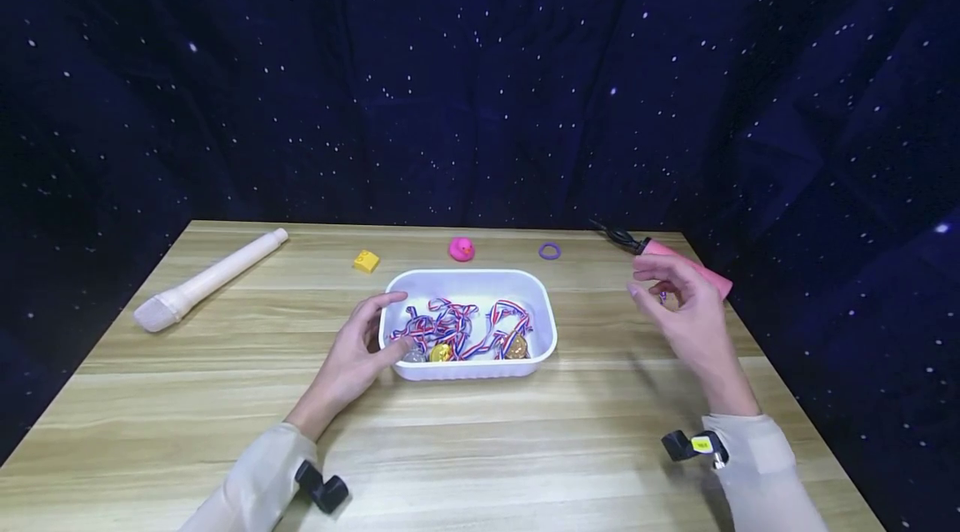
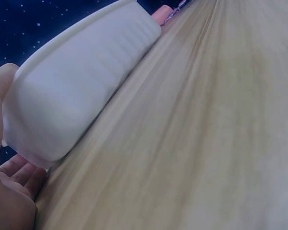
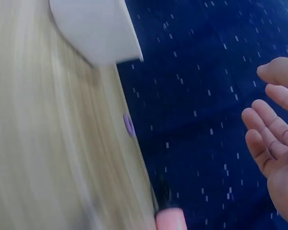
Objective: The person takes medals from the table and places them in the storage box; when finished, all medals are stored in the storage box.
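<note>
My left hand (image 1: 356, 353) grips the left end of a white plastic tub (image 1: 468, 369), with the thumb over the rim. In the left wrist view, other fingers are at the outside of the tub (image 2: 77, 86), near the tabletop. Inside lie medals on red, white and blue ribbons (image 1: 450, 319): a gold medal (image 1: 441, 352), a bronze-coloured medal (image 1: 517, 346) and a silvery one partly behind my thumb. My right hand (image 1: 686, 315) is raised above the table's right side, fingers loosely bent and holding nothing. A small purplish bit shows through its finger gap.
A pale microphone (image 1: 213, 278) lies at the left. Along the back are a yellow block (image 1: 366, 261), a pink rubber duck (image 1: 462, 248) and a purple ring (image 1: 550, 251). A pink cylinder with a black end (image 1: 705, 272) lies behind my right hand, near the table's right edge.
</note>
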The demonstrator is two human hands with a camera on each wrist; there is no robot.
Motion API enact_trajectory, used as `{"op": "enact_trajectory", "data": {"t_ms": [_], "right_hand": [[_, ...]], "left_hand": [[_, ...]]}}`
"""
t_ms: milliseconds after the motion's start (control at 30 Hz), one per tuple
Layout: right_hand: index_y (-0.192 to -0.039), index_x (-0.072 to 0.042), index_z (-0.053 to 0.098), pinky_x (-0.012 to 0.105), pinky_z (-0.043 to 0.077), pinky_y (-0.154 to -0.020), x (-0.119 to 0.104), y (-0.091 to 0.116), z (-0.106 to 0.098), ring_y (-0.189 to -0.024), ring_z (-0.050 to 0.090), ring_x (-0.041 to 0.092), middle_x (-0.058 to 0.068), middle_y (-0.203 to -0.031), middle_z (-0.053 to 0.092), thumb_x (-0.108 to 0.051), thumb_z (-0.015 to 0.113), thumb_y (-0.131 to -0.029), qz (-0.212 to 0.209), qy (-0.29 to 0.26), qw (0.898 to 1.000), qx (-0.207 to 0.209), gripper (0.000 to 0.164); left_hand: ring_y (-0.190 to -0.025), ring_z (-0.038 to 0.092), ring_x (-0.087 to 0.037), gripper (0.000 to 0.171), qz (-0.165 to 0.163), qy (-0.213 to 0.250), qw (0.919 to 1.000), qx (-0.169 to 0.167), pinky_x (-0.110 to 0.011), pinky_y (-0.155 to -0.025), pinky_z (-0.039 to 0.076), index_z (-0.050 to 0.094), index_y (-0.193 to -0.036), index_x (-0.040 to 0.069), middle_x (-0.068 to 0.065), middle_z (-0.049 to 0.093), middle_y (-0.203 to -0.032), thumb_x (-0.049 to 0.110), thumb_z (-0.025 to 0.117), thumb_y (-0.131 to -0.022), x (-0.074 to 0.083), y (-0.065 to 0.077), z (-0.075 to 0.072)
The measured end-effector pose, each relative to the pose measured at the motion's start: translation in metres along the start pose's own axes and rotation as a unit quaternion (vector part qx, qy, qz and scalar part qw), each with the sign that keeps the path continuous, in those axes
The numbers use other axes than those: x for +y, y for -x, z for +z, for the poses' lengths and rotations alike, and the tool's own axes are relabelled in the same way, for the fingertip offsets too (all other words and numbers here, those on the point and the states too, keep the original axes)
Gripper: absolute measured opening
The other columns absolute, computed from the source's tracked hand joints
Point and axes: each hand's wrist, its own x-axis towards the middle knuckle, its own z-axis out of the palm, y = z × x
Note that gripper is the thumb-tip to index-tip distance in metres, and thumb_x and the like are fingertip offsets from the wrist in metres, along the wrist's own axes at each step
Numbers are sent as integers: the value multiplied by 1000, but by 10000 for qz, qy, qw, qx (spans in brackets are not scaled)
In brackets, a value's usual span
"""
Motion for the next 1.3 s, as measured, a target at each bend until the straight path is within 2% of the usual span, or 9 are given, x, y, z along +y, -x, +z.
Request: {"op": "enact_trajectory", "data": {"t_ms": [200, 400, 533, 700, 867, 1000, 1100, 1200, 1300], "right_hand": [[-129, 8, 74, 16, 57, -87, 11, 18, -33, -103, 73, 15, -5, -118, 79, 15, 82, -91, 174, 225, 9985, 467, 39], [-133, 5, 73, 13, 56, -88, 23, 39, -56, -106, 71, 12, -5, -119, 79, 12, 81, -94, 615, 559, 9934, 784, 40], [-134, 6, 72, 10, 55, -90, 33, 54, -69, -104, 70, 7, -14, -117, 78, 12, 81, -94, 931, 725, 9888, 917, 42], [-137, 7, 70, 9, 54, -90, 45, 73, -84, -106, 71, 5, -18, -117, 76, 13, 82, -93, 1290, 839, 9832, 986, 47], [-139, 3, 70, 7, 54, -88, 51, 83, -97, -108, 70, 3, -19, -118, 76, 8, 83, -95, 1572, 870, 9803, 821, 46], [-137, 0, 72, 7, 53, -83, 56, 87, -107, -103, 69, -2, -24, -114, 74, 5, 83, -96, 1648, 995, 9799, 531, 42], [-134, 4, 70, 7, 52, -80, 60, 91, -111, -100, 68, -5, -26, -112, 73, 4, 84, -96, 1549, 1337, 9785, 252, 41], [-134, 4, 70, 8, 51, -79, 64, 94, -115, -97, 66, -7, -14, -114, 73, 0, 87, -95, 1478, 1848, 9716, -2, 42], [-133, -3, 74, 11, 48, -75, 67, 97, -118, -92, 61, -6, 5, -117, 70, -9, 89, -95, 1574, 2453, 9561, -309, 42]], "left_hand": [[-149, 54, -41, 67, -57, -20, 10000, -8, -57, -130, 40, 57, -159, 19, -15, 46, -165, 13, 84, -98, -1, 0, 0], [-149, 54, -41, 66, -28, -43, 10000, 6, -57, -129, 41, 57, -158, 18, -15, 47, -164, 11, 83, -98, 0, 1, 0], [-146, 56, -40, 67, 6, -60, 10000, 12, -56, -128, 42, 57, -158, 17, -15, 48, -164, 9, 83, -97, 1, 0, 1], [-147, 57, -42, 68, -88, -40, 9999, -40, -58, -127, 43, 56, -160, 19, -16, 47, -165, 12, 83, -98, 1, 1, 2], [-147, 57, -41, 68, -37, 2, 10000, -37, -58, -127, 43, 56, -159, 18, -16, 48, -165, 10, 83, -98, 1, 1, 1], [-146, 57, -38, 68, 6, -64, 10000, 7, -46, -126, 45, 57, -159, 18, -14, 48, -165, 9, 83, -97, 1, 0, 0], [-144, 59, -37, 68, -28, -120, 9999, 3, -38, -124, 47, 57, -159, 19, -13, 48, -164, 10, 84, -97, 1, 0, -1], [-145, 58, -37, 68, -50, -122, 9999, -7, -41, -125, 46, 57, -159, 19, -14, 48, -164, 10, 84, -97, 1, 0, -1], [-146, 57, -37, 68, -61, -117, 9999, -2, -51, -127, 43, 57, -159, 19, -13, 48, -164, 11, 84, -97, 1, 0, 0]]}}
